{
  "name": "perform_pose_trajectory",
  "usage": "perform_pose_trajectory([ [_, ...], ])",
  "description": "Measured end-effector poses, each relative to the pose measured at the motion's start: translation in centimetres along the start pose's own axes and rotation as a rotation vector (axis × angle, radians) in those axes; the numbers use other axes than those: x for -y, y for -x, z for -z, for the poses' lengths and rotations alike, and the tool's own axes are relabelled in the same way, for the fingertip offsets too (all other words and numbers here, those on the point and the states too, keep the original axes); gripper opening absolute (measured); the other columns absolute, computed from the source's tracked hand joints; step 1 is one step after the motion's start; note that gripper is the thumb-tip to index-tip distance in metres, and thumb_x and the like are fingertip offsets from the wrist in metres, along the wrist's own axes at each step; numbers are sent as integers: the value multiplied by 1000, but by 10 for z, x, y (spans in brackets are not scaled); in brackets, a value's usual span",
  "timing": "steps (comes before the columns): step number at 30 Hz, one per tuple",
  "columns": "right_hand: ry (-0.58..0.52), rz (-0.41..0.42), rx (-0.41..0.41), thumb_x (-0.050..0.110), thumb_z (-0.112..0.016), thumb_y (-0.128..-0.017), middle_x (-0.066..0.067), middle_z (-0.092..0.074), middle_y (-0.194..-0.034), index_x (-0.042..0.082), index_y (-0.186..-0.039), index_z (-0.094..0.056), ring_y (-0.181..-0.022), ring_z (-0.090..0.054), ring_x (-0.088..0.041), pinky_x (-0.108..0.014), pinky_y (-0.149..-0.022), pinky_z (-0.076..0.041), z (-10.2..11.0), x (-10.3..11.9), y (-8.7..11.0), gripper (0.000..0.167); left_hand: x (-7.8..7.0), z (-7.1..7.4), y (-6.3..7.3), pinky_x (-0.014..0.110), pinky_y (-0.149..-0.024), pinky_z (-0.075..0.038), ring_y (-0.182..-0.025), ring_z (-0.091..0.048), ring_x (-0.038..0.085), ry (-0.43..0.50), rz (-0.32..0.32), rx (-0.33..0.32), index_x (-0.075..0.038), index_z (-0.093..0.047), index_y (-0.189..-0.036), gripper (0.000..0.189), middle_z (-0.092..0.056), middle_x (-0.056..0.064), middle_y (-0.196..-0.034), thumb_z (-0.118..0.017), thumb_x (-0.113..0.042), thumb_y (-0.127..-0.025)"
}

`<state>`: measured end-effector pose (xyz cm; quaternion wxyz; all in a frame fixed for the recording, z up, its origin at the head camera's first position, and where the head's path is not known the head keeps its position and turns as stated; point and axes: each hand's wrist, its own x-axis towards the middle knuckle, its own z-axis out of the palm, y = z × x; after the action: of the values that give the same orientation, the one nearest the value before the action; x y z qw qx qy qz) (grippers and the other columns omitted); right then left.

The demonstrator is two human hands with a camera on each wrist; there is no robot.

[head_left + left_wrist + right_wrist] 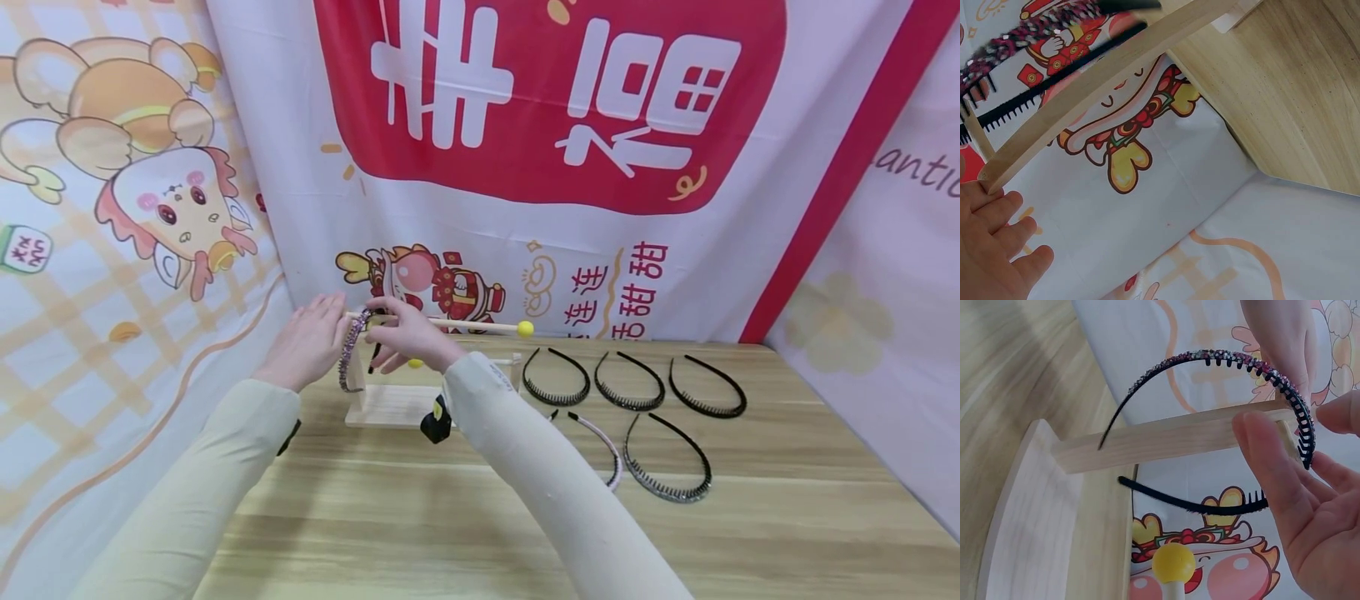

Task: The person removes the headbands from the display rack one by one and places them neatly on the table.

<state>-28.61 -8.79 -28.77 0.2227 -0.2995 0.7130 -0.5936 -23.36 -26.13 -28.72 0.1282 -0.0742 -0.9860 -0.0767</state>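
A headband with pink and silver sparkles and black teeth (1207, 355) hangs around the upright of a small wooden stand (393, 406), at its top end. In the head view my left hand (303, 340) lies beside that end, fingers extended. The left wrist view shows its fingertips (1007, 206) touching the tip of the wooden upright (1085, 94). My right hand (412, 332) is at the crown of the headband. In the right wrist view its digits (1257, 440) are spread, with the band passing through the gap between them.
A rod with a yellow ball end (526, 329) sticks out rightward from the stand. Black toothed headbands (555, 400) lie in rows on the wooden table (787, 475), with a pale pink one (617, 462) partly behind my right sleeve. A black item (437, 421) sits before the stand.
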Motion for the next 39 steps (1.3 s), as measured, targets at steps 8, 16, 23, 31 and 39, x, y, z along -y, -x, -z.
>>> perform_pose_trajectory([
  [8,-28,25,-53,18,-63,-89,-16,-64,-104,9,-130,-43,-77,-65,-39,-43,-62,-56,-1,-5,-2,46,1,-2,-1,55,-108,-10,-132,-18,44,-2,-8,-18,10,-21,-141,53,-24,29,-143,-23,-25,-101],
  [16,-3,46,-182,11,-68,-84,-14,-65,-80,10,-109,-50,-60,-65,-32,-38,-53,-56,-3,-8,-2,31,2,-2,-1,55,-108,-9,-131,-19,44,2,-13,-30,10,-21,-141,52,-24,28,-143,-26,-24,-101],
  [23,56,45,-222,8,-67,-84,-13,-63,-76,9,-108,-50,-65,-64,-37,-38,-53,-56,4,-7,4,29,1,-2,-1,55,-108,-9,-132,-17,44,17,-10,-28,10,-22,-141,52,-24,28,-143,-27,-24,-101],
  [31,72,20,-218,8,-66,-85,-15,-60,-80,9,-118,-49,-63,-65,-31,-38,-54,-57,19,2,16,37,-1,-1,1,56,-107,-11,-131,-19,45,12,-20,-41,11,-23,-140,52,-26,30,-142,-24,-24,-102],
  [39,54,42,-195,7,-64,-86,-19,-62,-85,6,-122,-46,-62,-64,-30,-40,-57,-57,32,16,32,41,0,-1,1,55,-108,-8,-132,-17,45,22,-16,-35,10,-22,-141,52,-24,29,-143,-24,-25,-101],
])
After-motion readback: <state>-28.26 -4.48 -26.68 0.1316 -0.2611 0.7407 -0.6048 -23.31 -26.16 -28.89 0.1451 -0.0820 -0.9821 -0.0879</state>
